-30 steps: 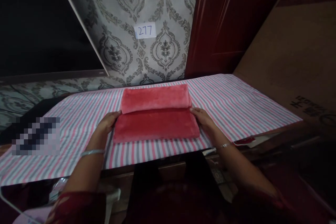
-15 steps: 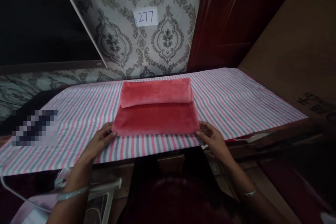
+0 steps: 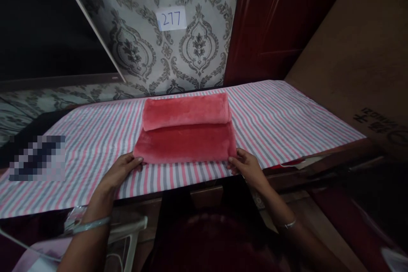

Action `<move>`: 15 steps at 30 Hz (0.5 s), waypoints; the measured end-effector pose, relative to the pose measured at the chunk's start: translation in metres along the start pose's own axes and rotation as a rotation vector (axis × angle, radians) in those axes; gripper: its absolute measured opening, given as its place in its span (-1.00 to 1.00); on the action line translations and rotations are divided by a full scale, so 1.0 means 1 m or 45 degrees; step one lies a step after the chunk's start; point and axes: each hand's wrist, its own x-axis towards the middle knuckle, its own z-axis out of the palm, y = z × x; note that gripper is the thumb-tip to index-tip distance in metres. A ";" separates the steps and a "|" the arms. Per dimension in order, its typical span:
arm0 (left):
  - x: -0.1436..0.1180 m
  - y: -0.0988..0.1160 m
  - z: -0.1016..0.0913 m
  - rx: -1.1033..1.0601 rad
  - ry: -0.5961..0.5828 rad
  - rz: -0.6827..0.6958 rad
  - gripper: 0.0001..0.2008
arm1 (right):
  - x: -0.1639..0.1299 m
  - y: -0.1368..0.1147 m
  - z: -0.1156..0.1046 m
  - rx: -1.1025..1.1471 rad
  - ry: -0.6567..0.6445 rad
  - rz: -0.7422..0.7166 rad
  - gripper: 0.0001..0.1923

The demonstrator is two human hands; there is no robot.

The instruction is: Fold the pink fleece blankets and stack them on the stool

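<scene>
A plush red cloth [image 3: 188, 142] lies on a striped sheet, its far part folded over into a thick roll and its near part flat. At its near left corner, my left hand [image 3: 126, 168] pinches the edge between thumb and fingers. My right hand [image 3: 247, 165] grips the near right corner the same way, thumb on top. The fingertips under the cloth are partly hidden.
The pink, grey and white striped sheet [image 3: 270, 114] covers the table. A dark screen [image 3: 57, 29] stands at the back left. A large cardboard box [image 3: 357, 51] leans in at the right. A paper marked 277 [image 3: 172, 18] is on the wall.
My right hand has shifted slightly inward, and the cloth's near right corner has bunched a little under it. My left hand keeps its hold. The whole view has shifted slightly.
</scene>
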 end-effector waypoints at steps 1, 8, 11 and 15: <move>0.000 -0.001 -0.002 -0.014 0.041 -0.019 -0.52 | 0.002 -0.001 -0.005 -0.038 0.018 -0.018 -0.56; -0.014 0.002 -0.018 -0.041 0.080 -0.063 -0.49 | 0.004 0.004 -0.035 -0.209 0.142 -0.191 -0.61; -0.014 0.012 -0.018 -0.074 0.003 -0.128 -0.45 | 0.003 -0.001 -0.032 -0.248 0.089 -0.217 -0.56; -0.002 0.025 -0.008 -0.141 0.103 -0.133 -0.41 | 0.010 -0.011 -0.023 -0.293 0.063 -0.248 -0.46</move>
